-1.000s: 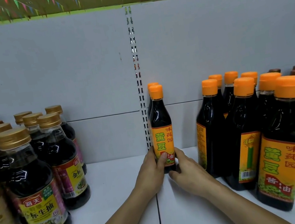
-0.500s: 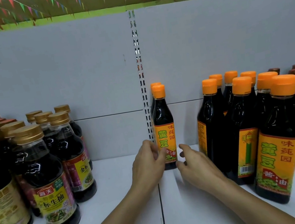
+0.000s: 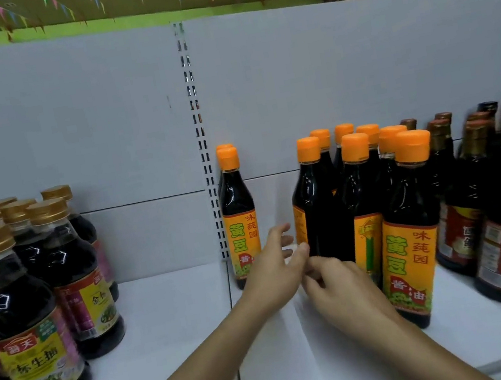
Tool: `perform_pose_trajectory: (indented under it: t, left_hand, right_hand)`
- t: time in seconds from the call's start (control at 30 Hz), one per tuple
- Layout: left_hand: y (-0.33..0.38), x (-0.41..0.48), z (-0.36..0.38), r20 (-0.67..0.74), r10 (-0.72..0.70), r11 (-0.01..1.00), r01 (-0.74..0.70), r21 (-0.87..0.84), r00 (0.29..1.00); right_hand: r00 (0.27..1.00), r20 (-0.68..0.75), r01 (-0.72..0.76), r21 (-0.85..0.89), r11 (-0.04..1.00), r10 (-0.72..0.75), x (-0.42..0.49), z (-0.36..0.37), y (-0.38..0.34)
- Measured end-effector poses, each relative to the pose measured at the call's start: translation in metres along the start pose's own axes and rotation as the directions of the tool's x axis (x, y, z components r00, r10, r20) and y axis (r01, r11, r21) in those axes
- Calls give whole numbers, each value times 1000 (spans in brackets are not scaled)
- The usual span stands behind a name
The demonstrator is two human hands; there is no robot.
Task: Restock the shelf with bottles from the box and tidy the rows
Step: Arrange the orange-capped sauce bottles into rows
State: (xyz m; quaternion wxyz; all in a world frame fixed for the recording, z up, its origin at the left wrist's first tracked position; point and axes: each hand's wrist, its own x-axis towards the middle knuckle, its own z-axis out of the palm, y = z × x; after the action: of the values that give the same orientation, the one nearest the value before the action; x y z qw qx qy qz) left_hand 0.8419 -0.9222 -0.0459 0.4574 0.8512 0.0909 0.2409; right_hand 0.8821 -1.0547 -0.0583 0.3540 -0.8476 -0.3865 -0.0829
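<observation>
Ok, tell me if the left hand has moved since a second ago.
Yes. The left hand has let go of the lone bottle and shifted right, away from the slotted upright.

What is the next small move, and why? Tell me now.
Probably take the nearest cluster bottle with the right hand and slide it left. Both hands hold nothing, the left hand open beside the lone bottle row, and a bare gap of shelf separates that row from the cluster.
</observation>
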Motion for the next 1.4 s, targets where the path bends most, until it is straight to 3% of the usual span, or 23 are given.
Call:
perform_pose_trajectory:
  t: [0.23, 0.63, 0.93, 1.13, 1.23, 1.4]
  left_hand:
    - [0, 20, 19, 55, 4, 987, 5, -160, 998]
    - [-5, 3, -1, -2, -26, 992, 26, -122, 1000]
    - [-16, -22, -44, 167, -20, 984, 49, -172, 986]
    - [-24, -37, -60, -2, 35, 999, -35, 33, 999]
    - [-34, -37, -68, -120, 17, 995, -5, 101, 993]
    - [-37, -44, -75, -219, -14, 998, 26, 51, 976]
  right_hand:
    - [999, -14, -49, -51, 998, 48, -15, -15, 15]
    - [998, -42, -45, -136, 990, 39, -17, -9, 13]
    - [999, 54, 0, -24, 1000, 1, -8, 5, -4]
    - [992, 123, -16, 70, 997, 7, 3, 15, -11]
    - [994, 111, -5, 97, 995, -6, 5, 22, -13]
    - [996, 91, -17, 115, 993, 7, 10, 30, -18]
